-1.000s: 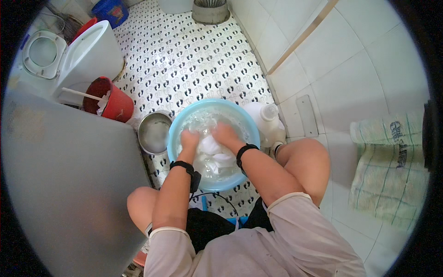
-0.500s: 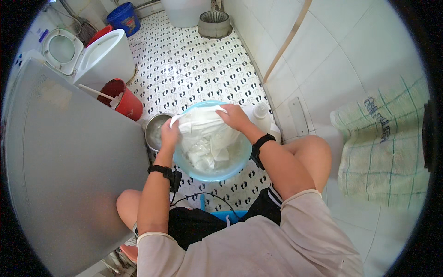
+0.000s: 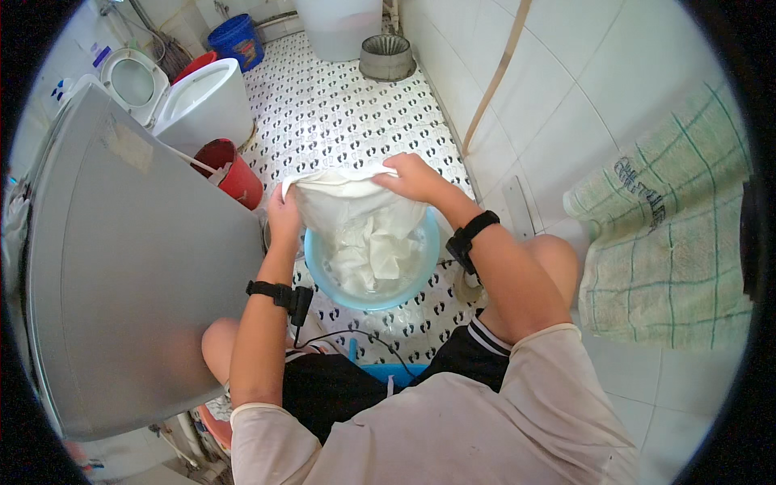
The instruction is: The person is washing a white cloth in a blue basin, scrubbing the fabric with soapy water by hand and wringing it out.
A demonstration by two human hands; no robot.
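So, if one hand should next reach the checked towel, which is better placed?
Probably the right hand: it is nearer to the checked towel, which hangs on the right side. The left hand is farther across. Both grip the white cloth, so the left would then hold it alone.

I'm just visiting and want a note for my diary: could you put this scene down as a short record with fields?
Left hand: the person's left hand grips one end of the white cloth's upper edge
Right hand: the right hand grips the same edge, farther right
Cloth: spread between the hands, lower part bunched in the basin
Basin: light blue basin, round, on the patterned floor
Left side: red bucket, white toilet
Right side: checked towel
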